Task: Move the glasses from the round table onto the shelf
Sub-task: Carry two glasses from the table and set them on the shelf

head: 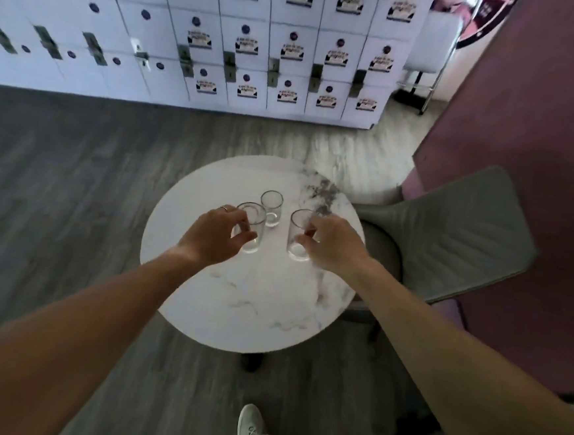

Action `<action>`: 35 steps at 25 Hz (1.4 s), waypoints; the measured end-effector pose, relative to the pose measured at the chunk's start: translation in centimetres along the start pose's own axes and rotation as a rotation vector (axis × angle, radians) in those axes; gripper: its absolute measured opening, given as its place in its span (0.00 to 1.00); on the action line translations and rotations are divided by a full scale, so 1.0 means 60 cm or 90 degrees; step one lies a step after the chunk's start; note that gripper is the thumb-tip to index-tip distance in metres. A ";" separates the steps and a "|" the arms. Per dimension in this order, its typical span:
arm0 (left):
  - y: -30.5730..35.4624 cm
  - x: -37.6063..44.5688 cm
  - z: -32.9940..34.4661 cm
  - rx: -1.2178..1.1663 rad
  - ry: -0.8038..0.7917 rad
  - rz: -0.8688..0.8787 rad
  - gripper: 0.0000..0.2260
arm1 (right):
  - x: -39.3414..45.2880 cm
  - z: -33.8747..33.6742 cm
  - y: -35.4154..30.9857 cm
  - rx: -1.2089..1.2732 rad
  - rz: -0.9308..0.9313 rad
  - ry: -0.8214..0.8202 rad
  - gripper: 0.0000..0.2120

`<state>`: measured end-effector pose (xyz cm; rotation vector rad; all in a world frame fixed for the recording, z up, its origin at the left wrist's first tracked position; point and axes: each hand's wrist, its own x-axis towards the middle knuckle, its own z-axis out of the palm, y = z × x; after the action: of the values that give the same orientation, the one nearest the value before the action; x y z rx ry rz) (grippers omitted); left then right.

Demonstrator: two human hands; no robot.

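Observation:
Three clear drinking glasses stand upright on a round white marble table (254, 304). My left hand (214, 234) wraps its fingers and thumb around the left glass (255, 227). My right hand (333, 243) grips the right glass (296, 233) from its right side. Both held glasses rest on the tabletop. The third glass (272, 208) stands free just behind and between the other two. No shelf is in view.
A grey padded chair (455, 237) stands close against the table's right side. A wall of white lockers (224, 40) runs along the far side of the grey wood floor. A mauve wall (540, 168) rises on the right. My shoe (249, 423) shows below the table.

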<state>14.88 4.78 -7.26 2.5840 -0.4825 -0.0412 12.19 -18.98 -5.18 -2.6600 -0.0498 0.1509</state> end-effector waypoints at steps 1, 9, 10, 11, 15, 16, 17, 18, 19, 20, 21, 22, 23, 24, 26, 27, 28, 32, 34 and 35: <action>0.035 0.015 -0.021 0.007 0.014 0.041 0.09 | -0.017 -0.040 0.007 0.002 0.007 0.034 0.13; 0.439 0.026 -0.060 -0.048 0.014 0.327 0.09 | -0.347 -0.316 0.123 0.004 0.163 0.292 0.13; 0.500 0.006 -0.045 -0.057 0.003 0.363 0.09 | -0.413 -0.339 0.141 0.004 0.186 0.322 0.12; 0.555 -0.014 -0.028 -0.072 -0.008 0.393 0.10 | -0.476 -0.357 0.157 0.000 0.209 0.346 0.12; 0.783 -0.136 0.055 -0.118 -0.106 0.530 0.10 | -0.746 -0.395 0.220 -0.042 0.351 0.416 0.11; 0.840 -0.173 0.077 -0.121 -0.138 0.568 0.10 | -0.814 -0.399 0.235 -0.044 0.386 0.440 0.11; 0.895 -0.213 0.097 -0.121 -0.159 0.607 0.11 | -0.881 -0.400 0.250 -0.043 0.421 0.460 0.10; 0.947 -0.254 0.117 -0.123 -0.175 0.644 0.11 | -0.946 -0.400 0.262 -0.046 0.453 0.478 0.09; 0.991 -0.289 0.134 -0.127 -0.195 0.677 0.12 | -1.002 -0.401 0.271 -0.052 0.484 0.490 0.09; 1.034 -0.324 0.152 -0.132 -0.219 0.710 0.11 | -1.056 -0.401 0.279 -0.059 0.520 0.498 0.10; 1.082 -0.366 0.171 -0.138 -0.245 0.748 0.11 | -1.120 -0.402 0.285 -0.065 0.562 0.512 0.11; 1.129 -0.408 0.189 -0.141 -0.270 0.781 0.12 | -1.181 -0.404 0.290 -0.069 0.597 0.532 0.11; 1.174 -0.449 0.205 -0.146 -0.293 0.815 0.13 | -1.239 -0.406 0.294 -0.072 0.630 0.558 0.11; 1.219 -0.490 0.221 -0.157 -0.315 0.850 0.14 | -1.296 -0.406 0.297 -0.074 0.662 0.583 0.11; 1.304 -0.571 0.251 -0.181 -0.354 0.911 0.13 | -1.398 -0.407 0.304 -0.082 0.728 0.624 0.12; 1.344 -0.610 0.267 -0.197 -0.371 0.936 0.12 | -1.444 -0.408 0.307 -0.088 0.761 0.638 0.12; 1.380 -0.643 0.281 -0.213 -0.384 0.955 0.12 | -1.484 -0.410 0.311 -0.095 0.787 0.651 0.12; 1.539 -0.760 0.348 -0.251 -0.429 1.067 0.12 | -1.637 -0.431 0.354 -0.108 0.900 0.699 0.12; 1.625 -0.809 0.383 -0.271 -0.466 1.109 0.13 | -1.707 -0.450 0.387 -0.124 0.948 0.722 0.11; 1.668 -0.832 0.399 -0.282 -0.475 1.128 0.13 | -1.740 -0.463 0.404 -0.130 0.968 0.736 0.11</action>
<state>-67.73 -70.34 17.63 0.9125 -2.3874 -0.4086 -88.09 -59.56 18.43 -1.9050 2.2590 -0.9127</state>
